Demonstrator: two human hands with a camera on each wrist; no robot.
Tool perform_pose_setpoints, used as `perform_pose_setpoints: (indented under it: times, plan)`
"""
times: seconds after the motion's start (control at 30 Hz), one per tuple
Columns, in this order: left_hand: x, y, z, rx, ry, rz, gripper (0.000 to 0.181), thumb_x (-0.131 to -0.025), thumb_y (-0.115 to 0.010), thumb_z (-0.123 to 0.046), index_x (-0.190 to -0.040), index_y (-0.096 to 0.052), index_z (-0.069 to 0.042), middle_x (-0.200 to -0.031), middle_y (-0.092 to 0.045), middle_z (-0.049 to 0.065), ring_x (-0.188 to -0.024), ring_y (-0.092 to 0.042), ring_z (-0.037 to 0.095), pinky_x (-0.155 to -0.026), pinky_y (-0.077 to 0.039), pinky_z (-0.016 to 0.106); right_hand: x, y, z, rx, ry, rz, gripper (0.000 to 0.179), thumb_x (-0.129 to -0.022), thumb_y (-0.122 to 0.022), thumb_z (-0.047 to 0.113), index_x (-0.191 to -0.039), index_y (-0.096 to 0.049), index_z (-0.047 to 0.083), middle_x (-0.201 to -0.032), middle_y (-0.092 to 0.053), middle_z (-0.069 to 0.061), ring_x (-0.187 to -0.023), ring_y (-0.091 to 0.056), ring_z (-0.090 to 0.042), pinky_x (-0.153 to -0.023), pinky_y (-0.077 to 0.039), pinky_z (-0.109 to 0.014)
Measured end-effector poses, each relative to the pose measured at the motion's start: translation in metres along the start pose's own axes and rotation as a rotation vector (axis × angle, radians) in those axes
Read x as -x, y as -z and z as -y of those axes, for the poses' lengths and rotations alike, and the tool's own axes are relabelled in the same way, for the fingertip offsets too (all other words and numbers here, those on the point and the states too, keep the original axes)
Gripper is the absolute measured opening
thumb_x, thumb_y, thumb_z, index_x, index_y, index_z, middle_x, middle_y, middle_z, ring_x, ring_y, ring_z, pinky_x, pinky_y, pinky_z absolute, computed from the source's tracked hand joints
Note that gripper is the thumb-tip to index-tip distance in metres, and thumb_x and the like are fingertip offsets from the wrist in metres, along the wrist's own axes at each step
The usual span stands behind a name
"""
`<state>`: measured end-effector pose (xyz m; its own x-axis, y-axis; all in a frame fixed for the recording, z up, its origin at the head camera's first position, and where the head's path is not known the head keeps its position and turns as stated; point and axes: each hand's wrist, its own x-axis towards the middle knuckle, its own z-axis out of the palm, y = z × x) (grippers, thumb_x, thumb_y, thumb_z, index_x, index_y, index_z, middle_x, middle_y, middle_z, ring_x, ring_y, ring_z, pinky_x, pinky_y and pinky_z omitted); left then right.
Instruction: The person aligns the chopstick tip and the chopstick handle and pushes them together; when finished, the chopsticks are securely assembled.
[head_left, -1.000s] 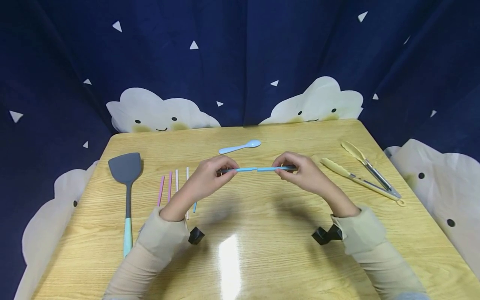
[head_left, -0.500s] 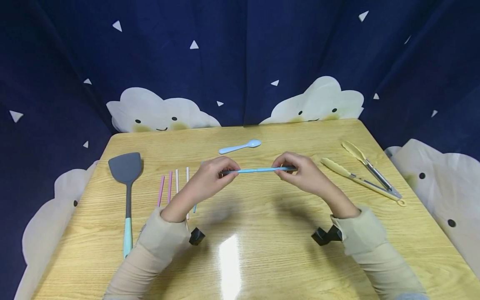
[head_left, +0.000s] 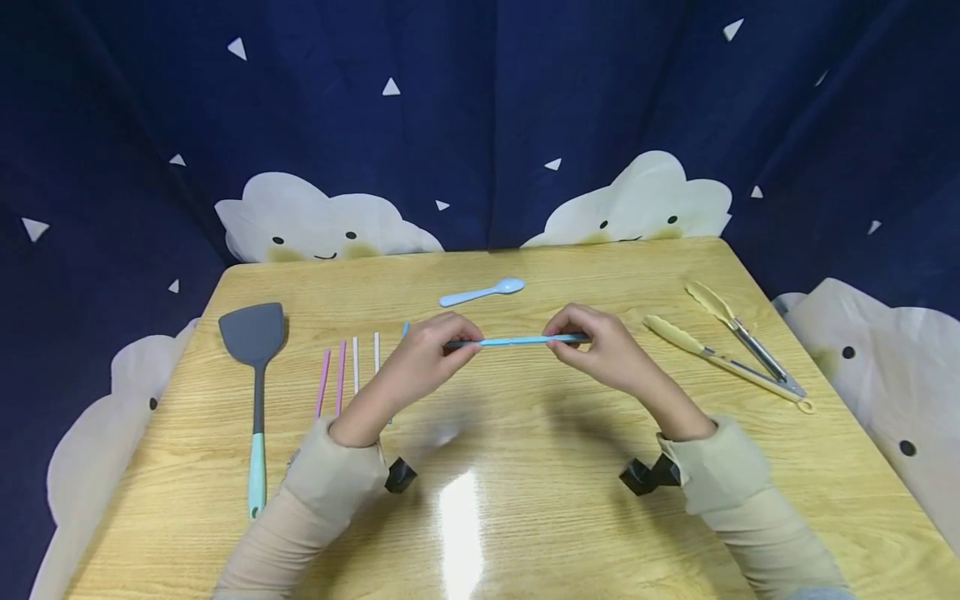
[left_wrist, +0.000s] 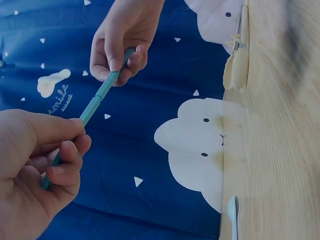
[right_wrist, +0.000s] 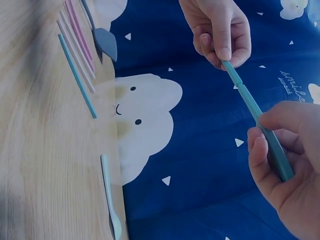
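In the head view a slim blue stick in two pieces is held level above the table, the pieces meeting end to end. My left hand (head_left: 427, 354) pinches the left piece (head_left: 495, 342) between thumb and fingers. With a like pinch my right hand (head_left: 596, 346) holds the right piece (head_left: 529, 339). The wrist views show a small step at the joint; whether one end sits inside the other, I cannot tell. Part of each piece is hidden by the fingers. Another blue stick (right_wrist: 77, 77) lies on the table beside white sticks (right_wrist: 75, 52) and pink sticks (right_wrist: 80, 37).
A pale blue spoon (head_left: 483, 292) lies beyond the hands on the wooden table (head_left: 555, 517). Cream-tipped tongs (head_left: 727, 367) lie spread at the right. On the left is a grey spatula (head_left: 253, 333) with a mint handle. A dark blue curtain (head_left: 480, 108) hangs behind.
The ends of the two blue pieces, slightly offset a second ago, now line up as one straight stick. My left hand has shifted slightly right; the right hand has barely moved.
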<state>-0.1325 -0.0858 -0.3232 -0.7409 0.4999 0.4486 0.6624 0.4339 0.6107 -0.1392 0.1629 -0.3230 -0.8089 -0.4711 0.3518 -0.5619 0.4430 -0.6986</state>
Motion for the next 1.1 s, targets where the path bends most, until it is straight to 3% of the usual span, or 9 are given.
perform_pose_setpoints:
  times: [0.6,0.87,1.1]
  plan:
    - [-0.0006,-0.0062,0.0030,0.001,-0.103,-0.078,0.002,-0.080,-0.065,-0.003,-0.082,-0.064,-0.003,-0.078,-0.061,0.003,-0.062,-0.048,0.008,-0.056,-0.042,0.019,0.0036,-0.0038,-0.0021,-0.022,0.026,-0.018,0.005,-0.083,-0.061,0.002,-0.086,-0.060,0.006,-0.081,-0.058,-0.002,-0.069,-0.053,-0.009,-0.060,-0.045,-0.021]
    - [-0.0002,-0.0048,0.0043,-0.004,-0.066,-0.066,0.003,-0.082,-0.064,-0.006,-0.083,-0.064,-0.003,-0.078,-0.060,0.003,-0.062,-0.047,0.008,-0.056,-0.042,0.020,0.0004,-0.0075,-0.0030,-0.015,0.050,-0.034,0.006,-0.082,-0.062,0.001,-0.086,-0.060,0.006,-0.081,-0.058,-0.001,-0.069,-0.052,-0.008,-0.062,-0.045,-0.021]
    - [0.0011,-0.0058,0.0076,0.005,-0.029,-0.053,0.003,-0.082,-0.063,-0.005,-0.084,-0.065,-0.003,-0.080,-0.060,0.003,-0.063,-0.048,0.008,-0.056,-0.043,0.019,-0.0018,-0.0063,-0.0032,-0.017,0.018,-0.008,0.007,-0.083,-0.061,0.001,-0.087,-0.061,0.007,-0.083,-0.060,-0.004,-0.070,-0.053,-0.009,-0.063,-0.046,-0.021]
